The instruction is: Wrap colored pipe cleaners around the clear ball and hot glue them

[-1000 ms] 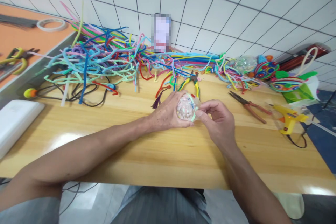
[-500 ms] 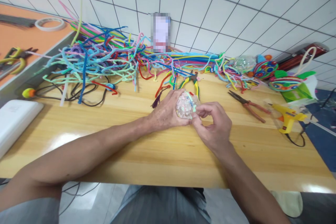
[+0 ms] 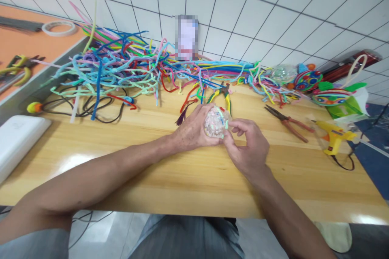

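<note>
A clear, round plastic ball (image 3: pixel 213 124) sits in my left hand (image 3: pixel 194 127), whose fingers curl round its left side. On its surface run pieces of fuzzy pipe cleaner in pale green, blue and red. My right hand (image 3: pixel 249 141) is at the ball's right edge, thumb and index finger bent together on a short end of pale green pipe cleaner (image 3: pixel 226 124). The other fingers of that hand are curled in. Just behind the ball lie yellow-and-green-handled pliers (image 3: pixel 226 95), partly hidden by it.
Tangled pipe cleaners (image 3: pixel 115 62) lie along the wall, with a propped phone (image 3: pixel 187 38) behind. To the right are orange-handled pliers (image 3: pixel 288 123), a yellow glue gun (image 3: pixel 334 135) and decorated ornaments (image 3: pixel 331 97). A white box (image 3: pixel 21 141) stands left, near black cord (image 3: pixel 88 105).
My right thumb and index finger have shifted slightly at the ball's edge, and the pale green end shows a little differently. My left hand keeps its hold on the ball.
</note>
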The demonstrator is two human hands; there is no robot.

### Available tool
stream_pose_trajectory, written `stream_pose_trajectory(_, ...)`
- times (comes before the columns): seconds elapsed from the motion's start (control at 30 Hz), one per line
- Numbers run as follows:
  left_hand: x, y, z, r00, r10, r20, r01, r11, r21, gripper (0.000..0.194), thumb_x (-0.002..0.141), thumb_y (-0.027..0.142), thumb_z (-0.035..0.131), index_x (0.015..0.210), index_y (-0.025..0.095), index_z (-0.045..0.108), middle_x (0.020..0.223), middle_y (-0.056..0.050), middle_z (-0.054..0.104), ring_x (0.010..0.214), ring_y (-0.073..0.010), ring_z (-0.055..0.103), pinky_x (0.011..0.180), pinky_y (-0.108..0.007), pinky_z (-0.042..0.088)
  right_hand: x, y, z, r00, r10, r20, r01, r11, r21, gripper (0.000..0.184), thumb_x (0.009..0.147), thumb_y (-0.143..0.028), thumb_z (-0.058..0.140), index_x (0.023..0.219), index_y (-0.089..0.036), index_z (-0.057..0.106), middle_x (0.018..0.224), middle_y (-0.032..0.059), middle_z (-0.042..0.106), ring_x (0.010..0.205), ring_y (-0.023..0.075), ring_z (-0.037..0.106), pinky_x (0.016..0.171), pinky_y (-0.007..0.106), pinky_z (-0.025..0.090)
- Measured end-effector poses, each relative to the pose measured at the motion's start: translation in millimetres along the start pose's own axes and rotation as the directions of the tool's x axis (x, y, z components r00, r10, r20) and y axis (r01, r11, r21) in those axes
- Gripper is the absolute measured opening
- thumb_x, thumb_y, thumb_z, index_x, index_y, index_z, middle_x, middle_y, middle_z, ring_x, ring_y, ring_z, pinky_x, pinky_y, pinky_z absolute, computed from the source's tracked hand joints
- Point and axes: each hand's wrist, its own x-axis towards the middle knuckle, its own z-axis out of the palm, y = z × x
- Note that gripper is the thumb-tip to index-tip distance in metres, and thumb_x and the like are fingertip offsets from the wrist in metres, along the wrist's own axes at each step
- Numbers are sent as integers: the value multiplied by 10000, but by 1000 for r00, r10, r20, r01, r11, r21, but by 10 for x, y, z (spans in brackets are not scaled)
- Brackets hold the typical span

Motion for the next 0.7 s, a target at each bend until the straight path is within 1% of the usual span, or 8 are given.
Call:
stream_pose_trajectory(0.13,-3,-23,7,1000,-7,20,6,1000,14,954,680,420,905,1479,171,448,1442,-184,626,1391,-370,599,1191,-538,504,8,16,-12,997,-69,24,68,998,14,396,875,-78,706,1197,-304,658,1059,33,797,931,229,751,834,400,620)
stream_pose_trajectory(0.3,-3,-25,1,999,-17,27,17,1000,3,969,679,435,919,1484,180,444,1454,-184,623,1393,-378,596,1195,-557,492,41,13,-28,993,-109,34,109,994,-14,363,907,-83,708,1193,-299,654,1059,42,805,937,235,755,828,415,607)
stream_pose_trajectory(0.5,5,-13,-10,1000,-16,18,16,1000,1,970,674,448,930,1471,185,446,1457,-177,624,1396,-374,592,1193,-556,492,50,58,-24,998,-59,7,59,998,24,237,937,-152,743,1117,-288,673,1018,44,774,896,223,730,723,384,584)
stream_pose_trajectory(0.63,12,-1,-23,999,-27,27,26,1000,14,982,663,461,943,1470,201,448,1459,-165,620,1394,-374,590,1194,-556,491,43,83,-14,999,-23,-27,23,1000,14,196,925,-216,784,1086,-280,689,985,47,734,848,210,695,722,375,568)
stream_pose_trajectory(0.7,12,-2,-26,999,-28,27,28,1000,14,990,658,455,950,1473,207,446,1463,-161,616,1396,-373,586,1194,-554,489,40,85,-9,999,-18,-28,19,999,27,177,924,-209,785,1066,-272,700,973,45,727,815,194,683,719,361,563)
